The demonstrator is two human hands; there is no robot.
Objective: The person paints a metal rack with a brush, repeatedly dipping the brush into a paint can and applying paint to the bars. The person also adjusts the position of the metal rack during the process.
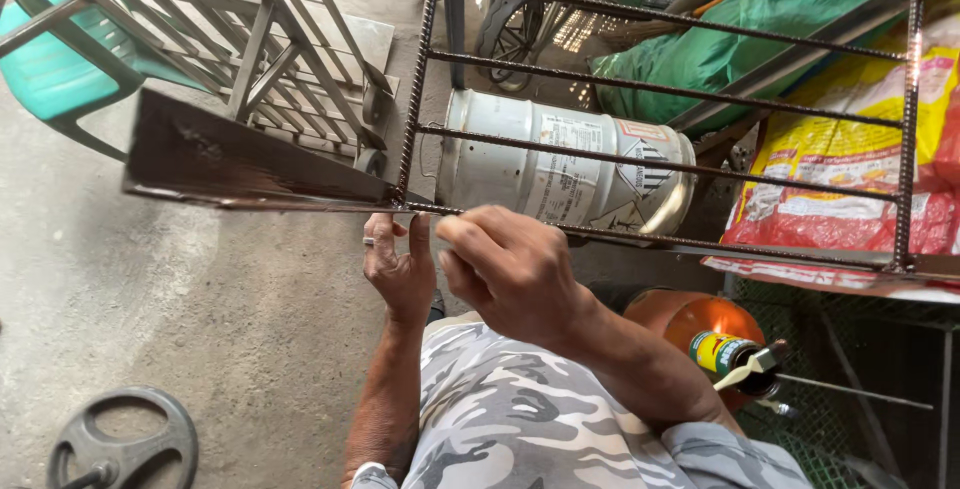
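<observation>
Far left, lower corner: round weight plate (122, 441) on the concrete floor (200, 319). Flat steel bar (240, 164) joins the rebar grid (660, 164) at its lower-left corner. Left hand (400, 269), fingers raised, touches that joint. Right hand (510, 269), loosely curled, pinches the lowest rebar rod just beside it. Silver gas cylinder (565, 164) lies behind.

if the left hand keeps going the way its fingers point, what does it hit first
Most likely the lowest ribbed bar of the metal grille: the left hand points up, fingertips at or just under it beside the flat steel plate. Contact is unclear.
</observation>
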